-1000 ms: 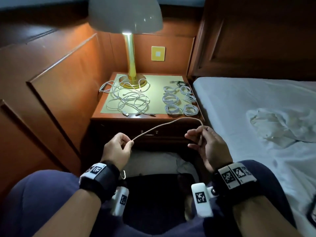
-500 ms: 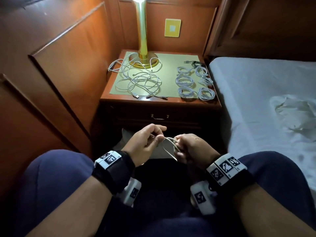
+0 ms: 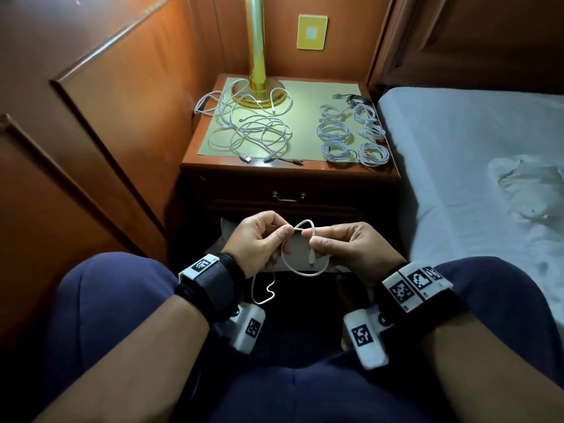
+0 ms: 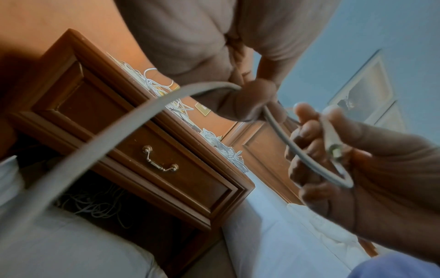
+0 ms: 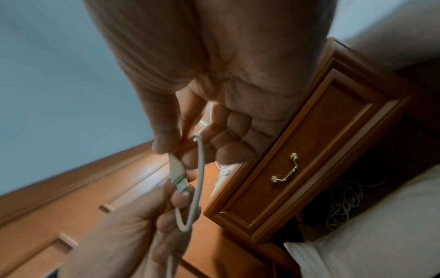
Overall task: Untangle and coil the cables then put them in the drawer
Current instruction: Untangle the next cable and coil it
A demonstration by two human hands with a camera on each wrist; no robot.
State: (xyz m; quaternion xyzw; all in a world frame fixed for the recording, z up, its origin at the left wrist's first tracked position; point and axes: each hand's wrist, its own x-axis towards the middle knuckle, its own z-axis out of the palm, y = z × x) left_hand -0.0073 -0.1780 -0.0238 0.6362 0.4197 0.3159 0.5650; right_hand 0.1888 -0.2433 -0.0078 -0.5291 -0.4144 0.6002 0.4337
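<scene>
Over my lap, both hands hold one white cable point(image 3: 300, 271), looped between them. My left hand point(image 3: 265, 236) pinches it at thumb and forefinger, and a tail hangs below the wrist. My right hand point(image 3: 341, 242) pinches the cable end, with its connector plug point(image 5: 179, 175) pointing down. On the nightstand point(image 3: 290, 167), a tangle of white cables point(image 3: 250, 129) lies left by the lamp base, and several coiled cables point(image 3: 351, 132) lie in rows on the right. The drawer point(image 3: 288, 196) below is closed, with a brass handle point(image 4: 160, 161).
A brass lamp point(image 3: 258, 56) stands at the back of the nightstand. The bed point(image 3: 473, 166) with white sheet is to the right, wooden wall panels point(image 3: 106, 117) to the left. A white pillow point(image 4: 71, 244) and more loose cables point(image 5: 345, 203) sit in the shelf under the drawer.
My hands, spread apart with the cable stretched between them a second ago, have come together and formed a small loop. The head view has tilted down and closer.
</scene>
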